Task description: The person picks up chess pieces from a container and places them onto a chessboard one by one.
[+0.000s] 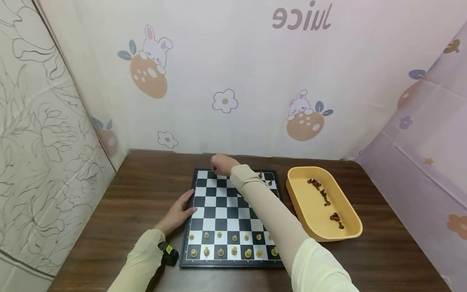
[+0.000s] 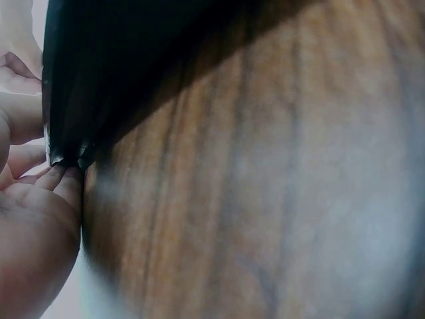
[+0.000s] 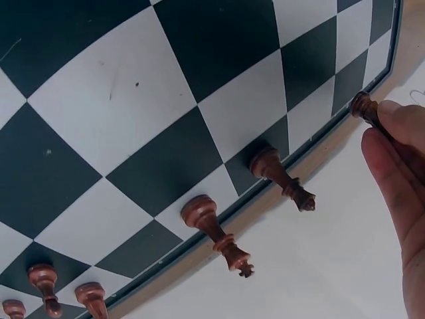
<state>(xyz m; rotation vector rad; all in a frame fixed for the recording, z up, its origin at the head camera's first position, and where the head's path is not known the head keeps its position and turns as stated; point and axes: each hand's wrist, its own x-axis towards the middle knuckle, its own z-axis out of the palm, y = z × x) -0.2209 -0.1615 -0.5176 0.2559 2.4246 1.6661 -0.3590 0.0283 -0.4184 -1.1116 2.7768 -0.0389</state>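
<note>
A pale printed wall covering (image 1: 255, 81) backs the brown worktop (image 1: 153, 186). The right hand (image 3: 405, 153) pinches a dark chess piece (image 3: 362, 106) by its upper part, base towards the far edge of the chessboard (image 1: 217, 201); the left hand (image 1: 178, 211) rests, fingers extended, at the board's left edge. Pale pieces (image 1: 234, 250) fill near rows; loose dark pieces (image 1: 335, 217) lie in the yellow tray (image 1: 310, 215). The held piece looks light, stiff and rather slick, best taken by its slim stem. Fingers hide its top; whether its base touches the board is unclear. The right sleeve (image 1: 270, 209) covers several squares.
</note>
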